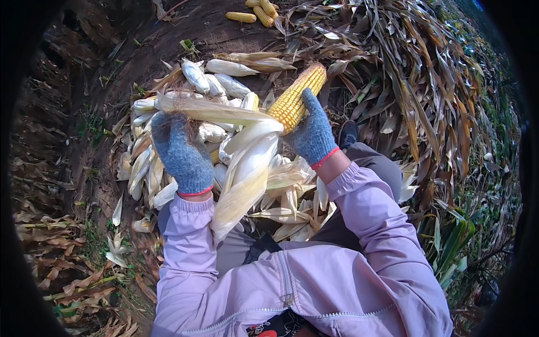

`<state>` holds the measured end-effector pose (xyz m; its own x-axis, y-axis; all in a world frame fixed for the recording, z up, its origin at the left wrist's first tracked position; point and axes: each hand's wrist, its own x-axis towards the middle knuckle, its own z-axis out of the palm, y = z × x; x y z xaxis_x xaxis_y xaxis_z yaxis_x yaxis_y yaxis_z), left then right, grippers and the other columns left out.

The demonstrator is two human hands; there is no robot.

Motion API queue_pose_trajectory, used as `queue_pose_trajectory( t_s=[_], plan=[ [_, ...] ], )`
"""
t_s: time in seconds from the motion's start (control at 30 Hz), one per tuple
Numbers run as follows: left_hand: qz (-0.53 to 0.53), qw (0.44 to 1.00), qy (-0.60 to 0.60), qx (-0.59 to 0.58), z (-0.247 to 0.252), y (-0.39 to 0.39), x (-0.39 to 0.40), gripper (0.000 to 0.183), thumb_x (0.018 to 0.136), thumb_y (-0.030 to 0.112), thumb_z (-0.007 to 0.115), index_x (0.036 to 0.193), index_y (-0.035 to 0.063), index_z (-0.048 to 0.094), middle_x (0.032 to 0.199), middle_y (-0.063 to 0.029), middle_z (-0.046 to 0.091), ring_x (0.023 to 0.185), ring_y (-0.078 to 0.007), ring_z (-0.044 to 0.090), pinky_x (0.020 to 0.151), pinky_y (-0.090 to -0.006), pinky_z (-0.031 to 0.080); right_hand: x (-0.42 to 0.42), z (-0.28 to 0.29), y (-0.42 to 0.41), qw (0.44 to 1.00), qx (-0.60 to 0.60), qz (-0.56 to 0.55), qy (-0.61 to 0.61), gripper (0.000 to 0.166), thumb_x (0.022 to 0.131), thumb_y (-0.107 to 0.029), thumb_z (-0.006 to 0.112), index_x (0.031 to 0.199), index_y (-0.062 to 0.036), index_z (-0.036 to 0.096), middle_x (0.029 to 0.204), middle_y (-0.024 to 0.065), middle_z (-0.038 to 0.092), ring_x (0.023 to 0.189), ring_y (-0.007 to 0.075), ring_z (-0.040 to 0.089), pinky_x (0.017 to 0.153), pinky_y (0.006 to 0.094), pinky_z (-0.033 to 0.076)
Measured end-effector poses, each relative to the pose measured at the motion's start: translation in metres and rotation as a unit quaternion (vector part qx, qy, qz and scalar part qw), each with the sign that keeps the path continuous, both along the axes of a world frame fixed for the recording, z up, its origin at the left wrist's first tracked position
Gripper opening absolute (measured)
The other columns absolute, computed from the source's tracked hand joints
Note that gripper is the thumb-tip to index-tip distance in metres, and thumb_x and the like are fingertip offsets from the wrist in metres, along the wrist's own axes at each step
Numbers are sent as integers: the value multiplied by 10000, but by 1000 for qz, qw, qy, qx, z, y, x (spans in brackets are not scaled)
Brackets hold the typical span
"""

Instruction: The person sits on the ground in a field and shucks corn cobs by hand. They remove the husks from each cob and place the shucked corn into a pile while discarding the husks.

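Note:
My right hand (pixel 311 130), in a blue-grey knit glove with a red cuff edge, holds a yellow corn cob (pixel 298 97) with bare kernels. Pale husk leaves (pixel 248 168) remain joined at the cob's base and hang down towards my lap. My left hand (pixel 181 149), gloved the same way, is closed around the tip of a husk leaf (pixel 202 108) and some brown corn silk. Beneath and around my left hand lies a heap of corn ears in pale husks (pixel 143 168).
Several bare yellow cobs (pixel 264 12) lie on the soil at the top. Dry corn stalks and leaves (pixel 404 76) are piled at the right. Loose husks (pixel 290 210) lie between my legs, and more dry leaves (pixel 71 290) cover the ground at lower left.

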<state>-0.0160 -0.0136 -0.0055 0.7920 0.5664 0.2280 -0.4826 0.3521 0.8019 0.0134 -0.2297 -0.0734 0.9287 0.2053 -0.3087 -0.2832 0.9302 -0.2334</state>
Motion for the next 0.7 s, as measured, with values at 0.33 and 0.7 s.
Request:
queue_pose_trajectory(
  t_s=[0.33,0.7],
  plan=[
    [72,983,61,160,3,39,21,285,962,127,578,1204,-24,582,1217,-114,606,1085,-191,607,933,-294,512,16,-14,-25,964,-211,-138,-89,481,902,-243,689,1275,-42,463,1094,97,588,976,221,616,850,412,543],
    [-274,951,17,141,-28,-40,26,872,733,140,860,1397,11,310,1181,-125,524,1093,-198,557,895,-312,537,-26,22,18,511,-790,-133,-312,701,685,-271,827,1256,-35,496,1104,195,609,981,325,633,848,415,512]
  ],
)
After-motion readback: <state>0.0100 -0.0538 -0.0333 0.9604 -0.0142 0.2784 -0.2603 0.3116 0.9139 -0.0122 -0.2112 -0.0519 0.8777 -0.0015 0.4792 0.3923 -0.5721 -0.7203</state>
